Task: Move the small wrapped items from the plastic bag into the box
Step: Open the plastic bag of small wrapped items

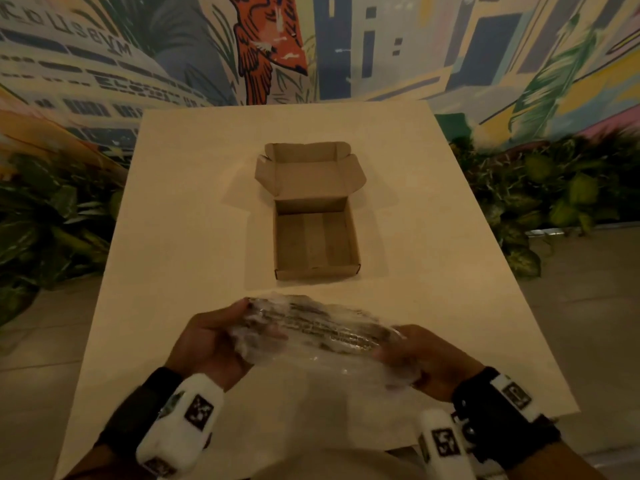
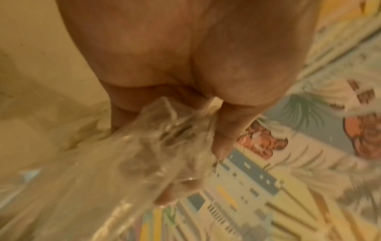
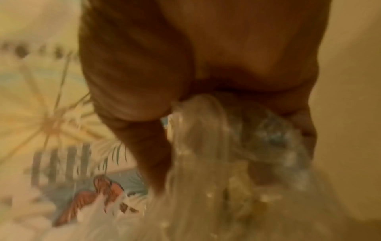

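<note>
Looking down from the head view, both hands hold a clear plastic bag (image 1: 311,336) above the near part of a pale table (image 1: 433,237). The left hand (image 1: 207,341) grips the left end of the bag with its fingers curled round the crumpled plastic, and the right hand (image 1: 426,362) grips the right end in the same way, so the bag is stretched between them. Dark printed lines show on the bag, but what lies inside it is too blurred to tell, so the small wrapped items cannot be made out. Beyond the bag, near the middle of the table, stands a brown cardboard box (image 1: 315,244), apart from the hands, with its lid (image 1: 310,173) folded back toward the far side; its inside shows only the bare bottom. Each wrist carries a black band and white blocks with square black markers (image 1: 199,412). A painted wall (image 1: 381,46) with an orange bird and green plants (image 1: 540,188) stand behind the table. From the left wrist view, the thumb (image 2: 230,124) and the fingers pinch the gathered plastic (image 2: 148,146), which runs down and to the left over the table. From the right wrist view, the thumb (image 3: 150,146) presses against a bunched fold of the bag (image 3: 226,138), and the fingers close on it from the other side; this picture is blurred.
</note>
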Action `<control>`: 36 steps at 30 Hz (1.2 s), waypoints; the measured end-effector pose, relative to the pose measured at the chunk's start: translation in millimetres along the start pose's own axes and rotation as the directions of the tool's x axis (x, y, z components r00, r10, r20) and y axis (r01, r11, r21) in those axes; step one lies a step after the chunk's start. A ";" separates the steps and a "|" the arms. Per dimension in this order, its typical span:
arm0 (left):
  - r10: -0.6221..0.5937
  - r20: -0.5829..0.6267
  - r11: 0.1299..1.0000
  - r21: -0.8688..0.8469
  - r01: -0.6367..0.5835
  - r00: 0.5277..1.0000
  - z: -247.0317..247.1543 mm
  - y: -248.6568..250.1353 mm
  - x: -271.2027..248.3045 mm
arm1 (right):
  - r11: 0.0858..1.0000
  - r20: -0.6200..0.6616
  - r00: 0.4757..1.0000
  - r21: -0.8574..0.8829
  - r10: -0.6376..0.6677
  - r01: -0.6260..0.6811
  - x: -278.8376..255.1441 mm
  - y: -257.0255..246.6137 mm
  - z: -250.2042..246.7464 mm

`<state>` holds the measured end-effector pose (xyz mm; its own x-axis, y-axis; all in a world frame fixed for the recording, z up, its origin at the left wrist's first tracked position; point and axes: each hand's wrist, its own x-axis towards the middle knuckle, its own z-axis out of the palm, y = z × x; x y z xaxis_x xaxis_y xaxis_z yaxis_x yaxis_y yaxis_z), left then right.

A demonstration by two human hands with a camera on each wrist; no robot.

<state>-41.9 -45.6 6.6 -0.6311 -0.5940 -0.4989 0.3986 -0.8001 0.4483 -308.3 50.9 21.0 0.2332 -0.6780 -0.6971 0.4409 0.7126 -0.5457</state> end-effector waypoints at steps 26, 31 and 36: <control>-0.068 -0.319 0.970 0.199 0.137 0.945 1.3 -20.3 11.4 | 0.204 0.187 0.813 -0.914 -0.551 0.349 -15.2 -16.1 51.0; 0.229 -0.375 0.801 0.597 0.044 0.898 4.0 -23.1 1.8 | -0.073 0.046 0.896 -0.997 -0.442 0.015 27.9 8.4 37.9; 0.380 0.252 -0.304 0.943 -0.137 0.890 1.1 -16.4 -20.6 | -0.157 -0.055 0.955 -0.982 -0.290 -0.104 30.1 8.4 47.2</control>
<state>-36.1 -20.1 10.4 -0.5781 -0.8114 -0.0869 -0.6621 0.4041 0.6312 -256.7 28.0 17.4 0.0468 -0.8447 -0.5332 -0.9446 0.1361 -0.2986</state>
